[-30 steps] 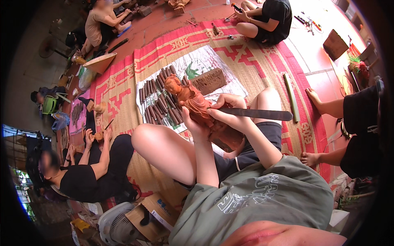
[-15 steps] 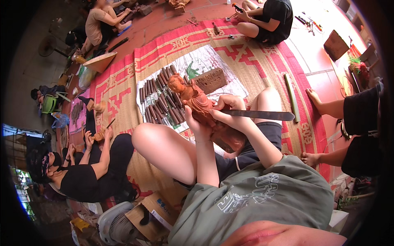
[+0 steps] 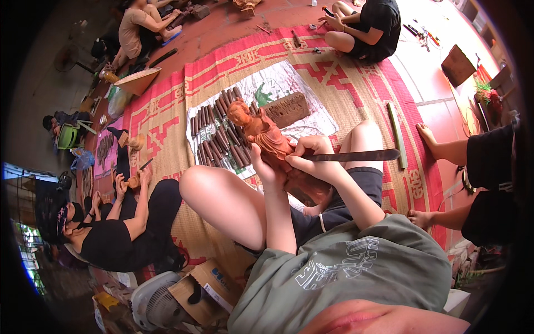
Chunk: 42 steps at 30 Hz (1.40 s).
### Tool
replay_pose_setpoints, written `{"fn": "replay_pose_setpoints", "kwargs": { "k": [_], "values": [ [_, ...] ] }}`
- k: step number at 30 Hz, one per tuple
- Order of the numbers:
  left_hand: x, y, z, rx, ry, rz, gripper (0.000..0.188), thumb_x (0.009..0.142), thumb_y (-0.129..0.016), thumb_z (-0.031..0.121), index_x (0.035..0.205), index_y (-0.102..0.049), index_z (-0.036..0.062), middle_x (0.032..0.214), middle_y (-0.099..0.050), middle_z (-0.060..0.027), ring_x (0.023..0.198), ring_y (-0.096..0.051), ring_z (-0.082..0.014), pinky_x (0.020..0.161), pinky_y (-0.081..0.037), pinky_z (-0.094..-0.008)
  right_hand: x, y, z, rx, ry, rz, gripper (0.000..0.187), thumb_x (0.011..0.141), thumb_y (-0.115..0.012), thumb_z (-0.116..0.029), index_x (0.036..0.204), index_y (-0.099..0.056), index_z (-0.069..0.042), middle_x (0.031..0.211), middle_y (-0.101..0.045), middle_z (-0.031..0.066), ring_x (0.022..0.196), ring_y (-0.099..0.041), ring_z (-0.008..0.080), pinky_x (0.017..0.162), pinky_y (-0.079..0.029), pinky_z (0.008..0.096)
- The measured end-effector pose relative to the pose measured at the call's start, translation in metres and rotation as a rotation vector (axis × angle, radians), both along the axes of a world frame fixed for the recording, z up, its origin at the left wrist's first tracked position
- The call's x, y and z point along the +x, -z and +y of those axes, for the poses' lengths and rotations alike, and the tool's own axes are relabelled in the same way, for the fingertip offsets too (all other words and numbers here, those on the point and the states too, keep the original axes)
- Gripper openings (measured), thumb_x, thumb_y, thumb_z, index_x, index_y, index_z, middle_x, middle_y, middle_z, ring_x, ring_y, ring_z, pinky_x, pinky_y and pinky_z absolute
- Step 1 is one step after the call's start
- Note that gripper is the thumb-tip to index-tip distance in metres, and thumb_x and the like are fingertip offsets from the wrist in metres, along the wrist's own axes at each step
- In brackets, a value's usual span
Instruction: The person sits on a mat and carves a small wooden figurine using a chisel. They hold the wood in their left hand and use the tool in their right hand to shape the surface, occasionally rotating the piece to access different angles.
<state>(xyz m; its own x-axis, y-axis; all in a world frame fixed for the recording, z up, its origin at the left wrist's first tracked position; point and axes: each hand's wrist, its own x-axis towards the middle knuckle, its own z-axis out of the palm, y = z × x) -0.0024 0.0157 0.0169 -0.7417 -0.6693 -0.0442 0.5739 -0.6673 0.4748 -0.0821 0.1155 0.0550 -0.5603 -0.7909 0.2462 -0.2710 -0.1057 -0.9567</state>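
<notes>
A reddish-brown carved wooden figurine (image 3: 271, 140) leans over my lap, its head toward the far left. My left hand (image 3: 269, 171) is wrapped round its near left side and supports it. My right hand (image 3: 318, 158) pinches a long, flat, dark metal carving tool (image 3: 364, 156), whose rounded free end points right over my thigh. The tool's working end is by the figurine's right side, mostly hidden by my fingers; whether it touches the wood I cannot tell. The lower base of the figurine rests between my legs.
Several dark-handled tools (image 3: 219, 131) lie in rows on a white cloth (image 3: 314, 103), beside a brown block (image 3: 286, 109). A green strip (image 3: 397, 136) lies on the patterned mat (image 3: 167, 131). A person at left works a small wooden piece (image 3: 132, 182); bare feet (image 3: 425, 139) stand at right.
The tool's free end has tilted slightly away from me as my right hand shifted a little at the figurine's side. My left hand keeps its hold.
</notes>
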Motion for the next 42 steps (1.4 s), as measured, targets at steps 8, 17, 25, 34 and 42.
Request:
{"fn": "replay_pose_setpoints", "kwargs": {
  "k": [8, 17, 25, 34, 42],
  "values": [
    [-0.004, 0.019, 0.004, 0.032, 0.006, 0.045, 0.043, 0.086, -0.054, 0.028, 0.119, -0.044, 0.0026, 0.107, -0.056, -0.0094, 0.095, -0.057, -0.0176, 0.083, -0.046, -0.0323, 0.003, 0.006, -0.006, -0.026, 0.111, -0.040, 0.016, 0.074, -0.067, -0.006, 0.067, -0.054, 0.000, 0.063, -0.057, 0.0018, 0.058, -0.050, 0.0040, 0.051, -0.038, 0.0192],
    [0.006, 0.008, -0.003, -0.129, -0.251, -0.106, 0.043, 0.078, -0.065, 0.019, 0.113, -0.050, -0.0009, 0.106, -0.057, -0.0066, 0.092, -0.056, -0.0130, 0.082, -0.045, -0.0287, -0.021, 0.013, 0.017, 0.172, 0.057, -0.134, 0.011, 0.074, -0.063, -0.001, 0.067, -0.055, -0.001, 0.061, -0.052, -0.0038, 0.057, -0.044, 0.0008, 0.049, -0.033, 0.0171],
    [0.014, 0.027, -0.030, 0.166, -0.386, -0.179, 0.042, 0.086, -0.049, 0.042, 0.111, -0.049, 0.0087, 0.099, -0.057, -0.0067, 0.084, -0.058, -0.0217, 0.073, -0.050, -0.0406, -0.019, 0.025, 0.017, 0.440, 0.049, 0.044, 0.011, 0.072, -0.063, -0.007, 0.070, -0.055, 0.001, 0.058, -0.053, 0.0029, 0.055, -0.047, 0.0060, 0.048, -0.036, 0.0224],
    [0.023, 0.030, -0.036, 0.121, -0.423, -0.187, 0.046, 0.084, -0.049, 0.045, 0.110, -0.050, 0.0067, 0.094, -0.057, -0.0090, 0.078, -0.057, -0.0245, 0.069, -0.050, -0.0431, -0.002, -0.018, 0.017, 0.089, 0.275, 0.055, 0.005, 0.074, -0.059, -0.002, 0.074, -0.054, 0.000, 0.062, -0.053, -0.0001, 0.057, -0.047, 0.0036, 0.051, -0.036, 0.0182],
    [0.016, 0.027, -0.026, 0.147, -0.362, -0.159, 0.038, 0.085, -0.054, 0.035, 0.110, -0.051, 0.0060, 0.099, -0.056, -0.0056, 0.088, -0.055, -0.0178, 0.079, -0.046, -0.0342, 0.026, -0.020, 0.008, 0.127, -0.018, -0.019, 0.008, 0.074, -0.060, -0.002, 0.079, -0.055, 0.001, 0.069, -0.059, 0.0042, 0.063, -0.054, 0.0059, 0.057, -0.042, 0.0205]
  ]
}}
